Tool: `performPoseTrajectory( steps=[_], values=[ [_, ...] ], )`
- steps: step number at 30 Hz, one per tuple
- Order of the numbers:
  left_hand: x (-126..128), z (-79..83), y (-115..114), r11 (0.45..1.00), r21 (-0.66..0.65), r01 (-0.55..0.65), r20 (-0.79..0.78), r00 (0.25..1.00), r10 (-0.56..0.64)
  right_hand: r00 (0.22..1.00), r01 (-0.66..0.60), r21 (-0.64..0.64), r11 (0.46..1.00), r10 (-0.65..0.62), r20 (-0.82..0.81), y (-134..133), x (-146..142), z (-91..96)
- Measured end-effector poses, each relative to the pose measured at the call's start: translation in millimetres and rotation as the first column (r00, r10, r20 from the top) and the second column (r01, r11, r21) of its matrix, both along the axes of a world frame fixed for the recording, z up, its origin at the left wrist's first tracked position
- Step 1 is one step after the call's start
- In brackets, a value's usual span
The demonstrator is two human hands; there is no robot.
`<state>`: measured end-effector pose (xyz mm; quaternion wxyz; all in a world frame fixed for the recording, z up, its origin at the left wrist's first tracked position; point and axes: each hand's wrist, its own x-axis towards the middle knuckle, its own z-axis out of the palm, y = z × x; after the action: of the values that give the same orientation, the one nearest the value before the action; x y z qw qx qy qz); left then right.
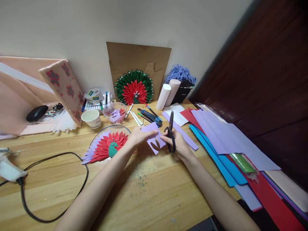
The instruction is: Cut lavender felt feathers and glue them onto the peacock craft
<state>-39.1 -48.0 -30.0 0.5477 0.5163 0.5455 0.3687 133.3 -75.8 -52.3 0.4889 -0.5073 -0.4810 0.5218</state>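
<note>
My left hand (pixel 139 136) pinches a piece of light purple paper (pixel 149 127) above the table, its thumb lying on top. Cut-out gaps show along the paper's lower part. Black-handled scissors (pixel 170 125) are in my right hand (pixel 180 142), blades pointing up and away from me. The thumb and finger of that hand also touch the paper's right edge. Left of the hands lies a paper peacock (pixel 113 149) with a green body and red and purple feathers on a round clear base. My left forearm crosses in front of part of it.
A clear bowl (pixel 115 113) holds purple and red paper pieces beside a paper cup (pixel 91 119). Utility knives (pixel 150 116) and markers lie behind the hands. Coloured sheets (pixel 216 134) are piled right. A glue gun (pixel 11 168) with a looping cord lies left. A green-red peacock (pixel 134 91) leans against cardboard.
</note>
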Motion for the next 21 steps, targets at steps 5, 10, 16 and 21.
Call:
performPoseTrajectory(
  steps=[5,10,16,21],
  values=[
    [-10,9.0,6,0.998,-0.041,-0.038,0.110,0.993,0.042,0.984,-0.047,-0.075,0.996,0.033,-0.174,-3,-5,0.6],
    [-30,24.3,10,0.967,0.139,-0.213,0.104,0.974,0.199,0.911,-0.271,-0.143,0.952,0.206,-0.356,-8,-11,-2.1],
    [-41,25.0,12,0.924,0.211,-0.320,0.131,0.946,0.298,0.801,-0.565,-0.130,0.815,0.505,-0.321,-17,-17,-7.8],
    [-41,22.1,12,0.933,0.186,-0.307,0.100,0.951,0.293,0.768,-0.634,-0.087,0.768,0.612,-0.191,-25,-20,-13.6]
  ],
)
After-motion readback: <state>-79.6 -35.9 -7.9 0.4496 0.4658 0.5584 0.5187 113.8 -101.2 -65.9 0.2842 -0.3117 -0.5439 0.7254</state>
